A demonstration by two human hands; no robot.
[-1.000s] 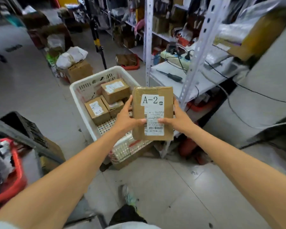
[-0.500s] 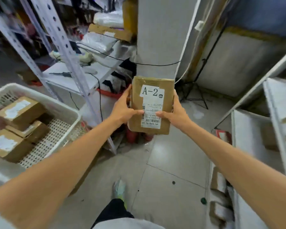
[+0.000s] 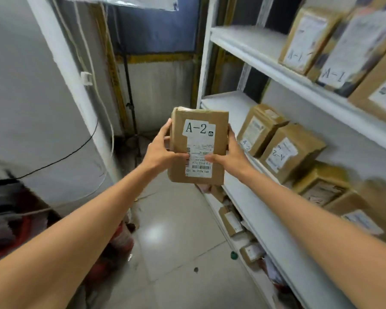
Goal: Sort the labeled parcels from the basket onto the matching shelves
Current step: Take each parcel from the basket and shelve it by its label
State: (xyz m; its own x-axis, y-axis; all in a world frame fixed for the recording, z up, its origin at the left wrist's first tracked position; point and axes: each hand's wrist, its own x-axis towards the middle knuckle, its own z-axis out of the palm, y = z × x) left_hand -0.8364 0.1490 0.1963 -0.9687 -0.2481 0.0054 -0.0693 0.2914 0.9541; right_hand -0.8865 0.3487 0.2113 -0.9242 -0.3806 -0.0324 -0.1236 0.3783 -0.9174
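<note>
- Left hand point(image 3: 159, 150): parcel's left edge is gripped, thumb laid across label, fingers point(image 3: 165, 130) curled round back.
- A-2 parcel point(image 3: 198, 148): held in air between both hands, long axis upright, label turned toward camera.
- Right hand point(image 3: 228, 156): right edge gripped likewise; judged nearer hand to shelving.
- Middle shelf point(image 3: 230, 103): found right of parcel, bare at near end; shelved A-2 parcels point(image 3: 290, 150) stood further along.

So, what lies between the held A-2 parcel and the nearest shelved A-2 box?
Only the right hand gripping that parcel, then bare shelf board; head view.
</note>
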